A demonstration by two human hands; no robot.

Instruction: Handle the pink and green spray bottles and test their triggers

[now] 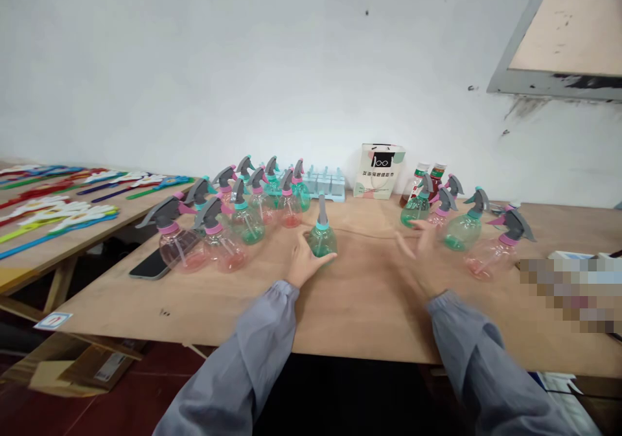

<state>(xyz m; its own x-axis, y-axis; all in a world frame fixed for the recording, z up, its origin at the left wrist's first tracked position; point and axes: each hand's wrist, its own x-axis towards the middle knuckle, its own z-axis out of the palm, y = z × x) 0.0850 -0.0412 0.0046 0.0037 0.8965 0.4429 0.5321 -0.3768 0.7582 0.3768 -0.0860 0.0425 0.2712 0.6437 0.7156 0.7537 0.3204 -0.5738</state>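
Note:
My left hand [306, 262] is wrapped round a green spray bottle [322, 236] standing upright mid-table, thumb across its front. That bottle has a grey trigger head and a turquoise collar. My right hand [420, 254] is smeared by motion, its fingers apart and nothing visible in them. It is nearest to a small group on the right: a green spray bottle [469, 225], a pink spray bottle [493, 251] and others behind. On the left several more stand close together, among them a pink spray bottle [226, 248] and a green spray bottle [247, 219].
A dark phone [149, 265] lies beside the left bottles. Along the wall stand a light-blue moulds rack [330, 186], a paper bag [383, 172] and red-filled bottles [436, 180]. Colourful flat strips [82, 216] cover the left table. A pixelated patch [573, 293] hides something at right.

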